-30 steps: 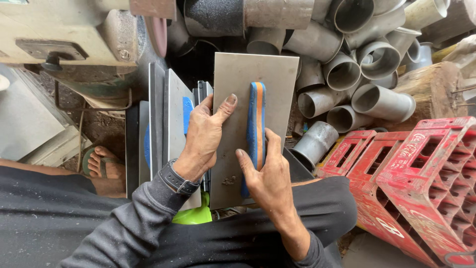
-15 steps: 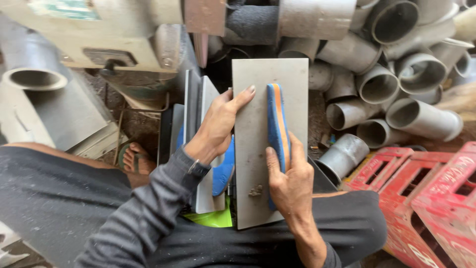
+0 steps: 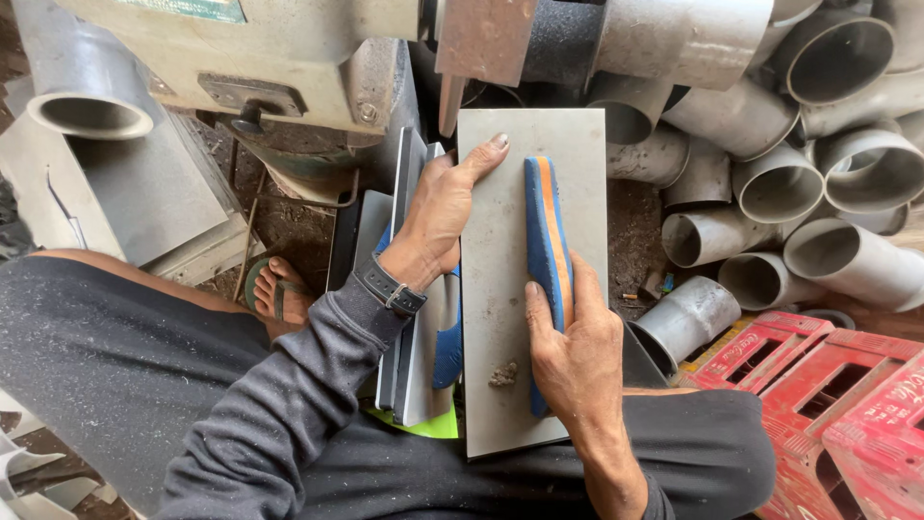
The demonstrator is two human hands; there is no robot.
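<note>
The right hand [image 3: 577,361] wraps its fingers around the blue and orange handle [image 3: 549,241] of a plastering trowel [image 3: 496,318], thumb lying along the handle's left side, gripping it firmly. The left hand [image 3: 438,217] lies half open along the trowel's left edge, its fingers stretched flat onto the upper part of the blade and its thumb curled around the edge; a dark watch strap [image 3: 390,289] sits on that wrist above a grey sleeve [image 3: 279,404]. The trowel's blade is a plain grey rectangle of steel, held lengthwise over the person's lap, handle side up, with a small crusted lump [image 3: 502,374] near its lower end. Just to its left, partly under the left hand, stands a stack of similar trowels [image 3: 414,356] on edge, blue handles showing, with a bright green piece [image 3: 428,426] beneath them. Ahead rises a cream-coloured machine housing [image 3: 289,67], and a rusty plate [image 3: 486,39] hangs close over the trowel's top edge. To the right lie heaped grey metal pipe sections [image 3: 780,183]; red plastic crates [image 3: 828,385] sit nearer. A sandalled foot [image 3: 279,294] rests on the dirt floor [image 3: 289,226].
</note>
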